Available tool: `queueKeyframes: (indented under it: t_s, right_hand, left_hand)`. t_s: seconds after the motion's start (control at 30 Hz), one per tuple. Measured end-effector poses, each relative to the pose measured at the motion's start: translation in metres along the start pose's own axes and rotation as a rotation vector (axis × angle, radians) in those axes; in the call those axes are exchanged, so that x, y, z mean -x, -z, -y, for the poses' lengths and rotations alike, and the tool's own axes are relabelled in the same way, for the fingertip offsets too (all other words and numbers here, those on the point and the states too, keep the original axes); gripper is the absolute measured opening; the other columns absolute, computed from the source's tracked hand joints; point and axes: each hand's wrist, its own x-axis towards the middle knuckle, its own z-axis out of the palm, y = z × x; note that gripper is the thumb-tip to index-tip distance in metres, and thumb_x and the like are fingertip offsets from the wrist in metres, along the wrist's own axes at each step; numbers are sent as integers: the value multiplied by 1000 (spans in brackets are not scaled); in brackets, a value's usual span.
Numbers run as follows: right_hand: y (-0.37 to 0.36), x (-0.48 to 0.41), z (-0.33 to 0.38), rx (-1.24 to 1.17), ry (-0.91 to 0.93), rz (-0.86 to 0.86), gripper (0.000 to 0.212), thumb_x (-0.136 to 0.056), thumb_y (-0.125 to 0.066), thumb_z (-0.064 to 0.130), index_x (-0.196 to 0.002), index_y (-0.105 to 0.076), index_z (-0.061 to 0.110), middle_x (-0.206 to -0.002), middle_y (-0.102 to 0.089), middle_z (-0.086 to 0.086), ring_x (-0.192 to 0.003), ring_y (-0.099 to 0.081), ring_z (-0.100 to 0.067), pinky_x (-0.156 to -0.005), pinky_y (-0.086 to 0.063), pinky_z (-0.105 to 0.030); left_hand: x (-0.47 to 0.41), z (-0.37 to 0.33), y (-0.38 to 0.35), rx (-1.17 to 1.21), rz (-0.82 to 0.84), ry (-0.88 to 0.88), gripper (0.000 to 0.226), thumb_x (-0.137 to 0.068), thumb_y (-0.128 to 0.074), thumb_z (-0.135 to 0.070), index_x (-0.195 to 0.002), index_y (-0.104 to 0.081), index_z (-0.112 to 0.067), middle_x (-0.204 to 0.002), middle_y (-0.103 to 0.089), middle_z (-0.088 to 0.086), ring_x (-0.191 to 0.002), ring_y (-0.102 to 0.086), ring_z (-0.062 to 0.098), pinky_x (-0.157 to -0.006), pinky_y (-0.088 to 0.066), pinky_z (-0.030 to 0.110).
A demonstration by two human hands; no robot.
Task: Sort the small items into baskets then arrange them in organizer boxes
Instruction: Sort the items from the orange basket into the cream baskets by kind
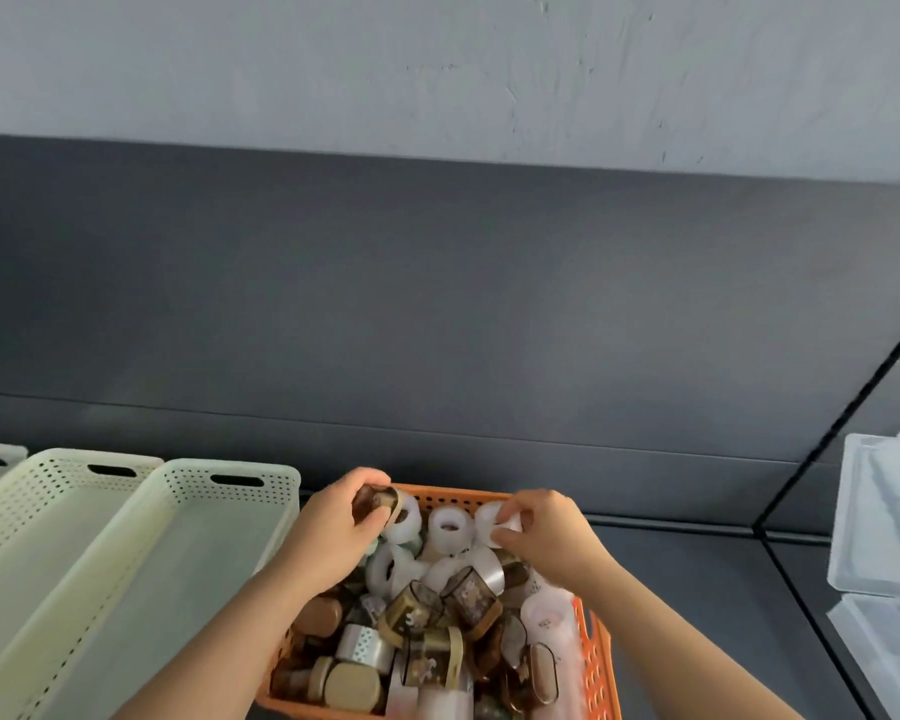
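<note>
- Orange plastic basket [596, 662] with slotted walls sits closest to me on the dark grey surface [697, 589], heaped with small tape rolls [427, 615]: frosted white rings, brown and gold printed ones, some in clear wrappers.
- My left hand [333, 532] is curled closed around a brown-and-gold roll [380, 504], lifted over the basket's far left corner.
- My right hand [546, 532] pinches a white frosted roll [494, 519] between thumb and fingers at the far end of the basket.
- Two pale cream baskets [141, 537], long, with perforated walls and slot handles, lie side by side just left of the orange one; both look empty. The edge of a third shows at far left.
- Clear plastic organizer boxes [884, 522] rest at the right edge.
- Matte dark surface meets a dark panel, with a scuffed light grey wall [437, 70] above.
- Print on the rolls is too blurred to read.
</note>
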Motion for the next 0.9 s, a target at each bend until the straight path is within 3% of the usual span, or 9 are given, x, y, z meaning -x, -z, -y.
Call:
queueKeyframes:
  t_s: [0.1,0.2,0.37,0.5,0.67,0.77,0.9]
  right_hand:
    - [3,-1,2,55,15,42,8,-83,-66,31,-90,-68,26,-74,-54,11,-63,-54,-10,-52,-34,-12]
    - [2,-1,5,48,31,46,6,-87,-63,30,-83,-67,30,-79,-58,12,-69,-60,-12,-53,-38,-11]
    - [5,1,10,22,65,16,11,-88,-61,25,-77,-64,27,-76,-51,13,-65,-55,-11,-51,-38,-13]
    - [8,3,10,-60,51,2,14,-87,-66,33,-75,-59,32,-77,-52,14,-63,-51,-6,-52,-36,-11]
    - [2,4,13,-99,24,0,12,-88,-65,37,-85,-62,26,-69,-48,14,-54,-46,-4,-45,-35,-10]
    - [0,7,20,-97,18,-9,16,-86,-67,40,-84,-63,25,-67,-50,13,-53,-45,-4,-45,-35,-9]
    - [1,9,42,-156,32,-81,17,-82,-71,42,-81,-66,26,-79,-65,9,-70,-61,-7,-54,-42,-10]
  left_hand:
    - [3,-1,2,-191,57,-14,31,-83,-66,-22,-102,-50,-39,-101,-59,-20,-91,-58,1,-74,-48,19]
    - [-1,-13,0,-348,119,-39,28,-78,-68,-36,-94,-44,-37,-94,-55,-17,-81,-56,5,-63,-45,22]
    - [-16,-39,-11,-382,251,63,29,-77,-63,-47,-81,-52,-21,-76,-58,-6,-63,-50,12,-56,-38,26]
    - [-28,-38,-19,-423,176,64,24,-81,-66,-39,-79,-56,-17,-75,-64,0,-64,-57,14,-63,-50,31]
    - [-27,-27,-20,-305,114,109,30,-76,-72,-40,-88,-51,-22,-83,-58,-6,-74,-60,14,-64,-51,32]
    - [-16,-22,-14,-102,60,128,34,-71,-76,-42,-86,-49,-27,-85,-59,-8,-75,-59,11,-63,-49,29]
    - [4,-17,9,217,-9,163,42,-66,-82,-33,-97,-53,-29,-97,-65,-11,-84,-64,2,-75,-55,27]
